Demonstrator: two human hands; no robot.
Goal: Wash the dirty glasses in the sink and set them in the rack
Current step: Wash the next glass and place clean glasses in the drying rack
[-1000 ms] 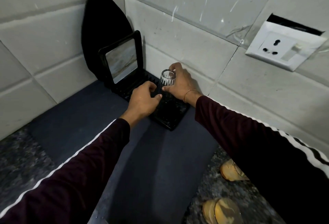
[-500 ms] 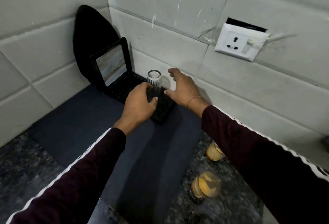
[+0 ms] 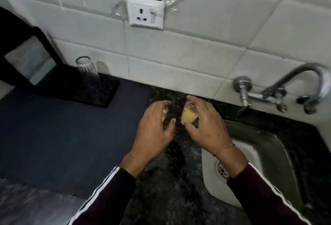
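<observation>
A clean ribbed glass (image 3: 87, 70) stands upside down on the black rack (image 3: 100, 96) at the back left. Two dirty glasses with yellow residue stand on the dark granite counter. My left hand (image 3: 155, 128) curls round the left dirty glass (image 3: 164, 114), which is mostly hidden by my fingers. My right hand (image 3: 206, 126) curls round the right dirty glass (image 3: 189, 114). The steel sink (image 3: 265, 146) lies just right of my right hand.
A dark mat (image 3: 62, 144) covers the counter under the rack. A black-framed upright panel (image 3: 30, 62) stands at the rack's left end. A chrome tap (image 3: 279, 88) juts from the tiled wall above the sink. A white socket (image 3: 146, 13) sits on the wall.
Both hands left the clean glass standing on the rack and moved right to the two dirty glasses on the counter. My view swung right, bringing sink and tap into sight.
</observation>
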